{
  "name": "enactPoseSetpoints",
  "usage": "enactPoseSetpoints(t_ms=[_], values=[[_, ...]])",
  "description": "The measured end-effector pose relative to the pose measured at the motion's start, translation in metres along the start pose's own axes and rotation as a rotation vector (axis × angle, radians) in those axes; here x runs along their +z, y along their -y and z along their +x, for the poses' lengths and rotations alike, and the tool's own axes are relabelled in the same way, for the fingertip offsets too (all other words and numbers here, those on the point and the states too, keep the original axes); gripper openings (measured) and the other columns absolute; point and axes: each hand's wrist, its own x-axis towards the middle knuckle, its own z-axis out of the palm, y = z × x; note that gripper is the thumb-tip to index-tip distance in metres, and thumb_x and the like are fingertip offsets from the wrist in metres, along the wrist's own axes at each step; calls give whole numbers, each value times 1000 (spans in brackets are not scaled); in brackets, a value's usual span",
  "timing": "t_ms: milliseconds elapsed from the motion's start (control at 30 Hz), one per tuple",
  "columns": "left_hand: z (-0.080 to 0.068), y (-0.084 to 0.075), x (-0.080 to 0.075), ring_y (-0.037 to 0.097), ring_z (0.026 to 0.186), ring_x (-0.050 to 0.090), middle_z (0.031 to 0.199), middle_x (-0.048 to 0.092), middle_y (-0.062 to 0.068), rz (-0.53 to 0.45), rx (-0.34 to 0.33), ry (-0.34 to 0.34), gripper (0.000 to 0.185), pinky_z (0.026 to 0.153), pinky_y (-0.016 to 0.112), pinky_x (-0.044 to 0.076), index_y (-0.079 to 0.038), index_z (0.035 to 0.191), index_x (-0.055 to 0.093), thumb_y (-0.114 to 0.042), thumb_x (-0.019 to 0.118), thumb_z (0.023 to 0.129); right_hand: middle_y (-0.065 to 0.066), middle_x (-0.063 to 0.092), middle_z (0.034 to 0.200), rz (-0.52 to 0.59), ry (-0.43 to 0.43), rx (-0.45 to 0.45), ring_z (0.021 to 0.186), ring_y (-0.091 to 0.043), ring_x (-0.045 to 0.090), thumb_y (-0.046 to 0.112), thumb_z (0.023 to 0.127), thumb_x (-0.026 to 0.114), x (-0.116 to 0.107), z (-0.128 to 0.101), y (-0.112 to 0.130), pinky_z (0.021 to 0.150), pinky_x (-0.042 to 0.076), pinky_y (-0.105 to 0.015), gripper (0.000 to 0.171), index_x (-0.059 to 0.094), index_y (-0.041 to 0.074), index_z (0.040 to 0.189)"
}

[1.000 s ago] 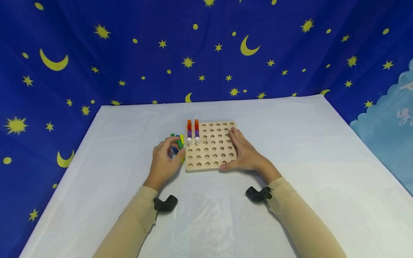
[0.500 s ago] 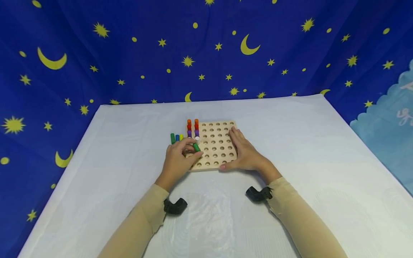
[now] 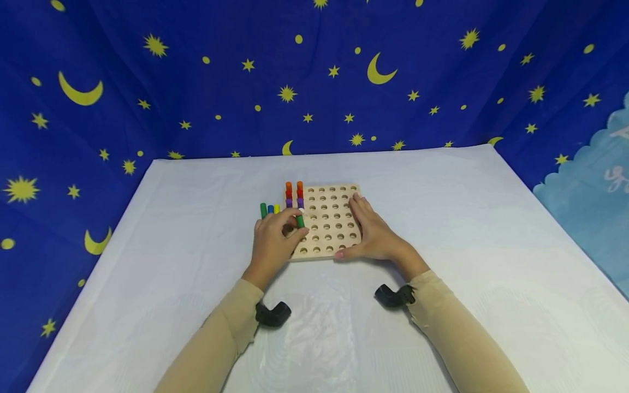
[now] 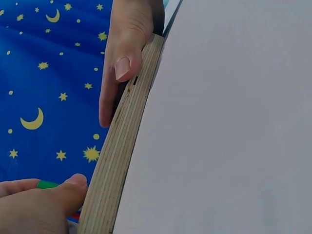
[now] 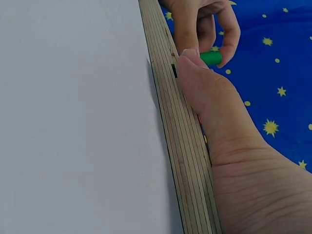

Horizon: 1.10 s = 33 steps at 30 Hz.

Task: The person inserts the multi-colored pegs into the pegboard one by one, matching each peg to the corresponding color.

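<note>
In the head view, my left hand (image 3: 276,240) pinches a green peg (image 3: 300,221) between thumb and fingers. It is held nearly upright over the left part of a wooden pegboard (image 3: 321,255); its lower end is hard to make out. My right hand (image 3: 375,234) rests against the board's right side, fingers fairly straight, its thumb at the near edge. Two columns of pegs stand at the board's left: orange pegs (image 3: 300,185), red pegs (image 3: 300,194), purple pegs (image 3: 300,202) and a white peg (image 3: 302,210), partly covered by my left hand.
Left of the board are another green peg (image 3: 263,209), a blue peg (image 3: 270,209) and a yellow peg (image 3: 277,208), partly behind my left hand. A white cloth (image 3: 442,207) covers the table. A blue star-patterned curtain (image 3: 314,76) hangs behind.
My left hand has carried the green peg rightward from beside the board to over it, and the peg has turned more upright. The right hand has stayed in place.
</note>
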Motion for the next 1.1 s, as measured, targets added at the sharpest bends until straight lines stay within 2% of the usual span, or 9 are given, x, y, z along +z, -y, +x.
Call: enactPoseSetpoints(t_ms=[333, 600, 933, 1100], values=[[1, 0, 0, 22, 87, 58, 93, 73, 2, -14, -32, -19, 37, 78, 39, 36, -15, 114, 71, -26, 83, 81, -2, -8, 168, -2, 1, -1, 155, -25, -7, 62, 59, 88, 1, 0, 0, 124, 5, -51, 142, 1, 14, 160], [0, 0, 0, 19, 74, 48, 79, 56, 5, -28, -44, -19, 38, 75, 37, 33, -14, 114, 73, -24, 84, 79, -3, -8, 168, -4, 2, -4, 156, -25, -7, 62, 59, 88, 1, 0, 2, 124, 5, -51, 141, 2, 14, 160], [1, 3, 3, 21, 73, 50, 77, 56, 5, -91, -8, -43, 29, 83, 46, 38, -8, 105, 73, -16, 83, 80, -3, -9, 168, 7, 1, -1, 155, -25, -7, 62, 59, 88, 0, 0, 3, 123, 4, -51, 142, 1, 15, 160], [1, 4, 4, 17, 67, 47, 74, 54, 3, -102, 15, -24, 27, 83, 42, 36, -10, 107, 74, -16, 81, 82, -3, -8, 168, 7, -1, 1, 155, -25, -7, 61, 59, 89, 0, 0, 2, 123, 5, -52, 142, 1, 15, 160]])
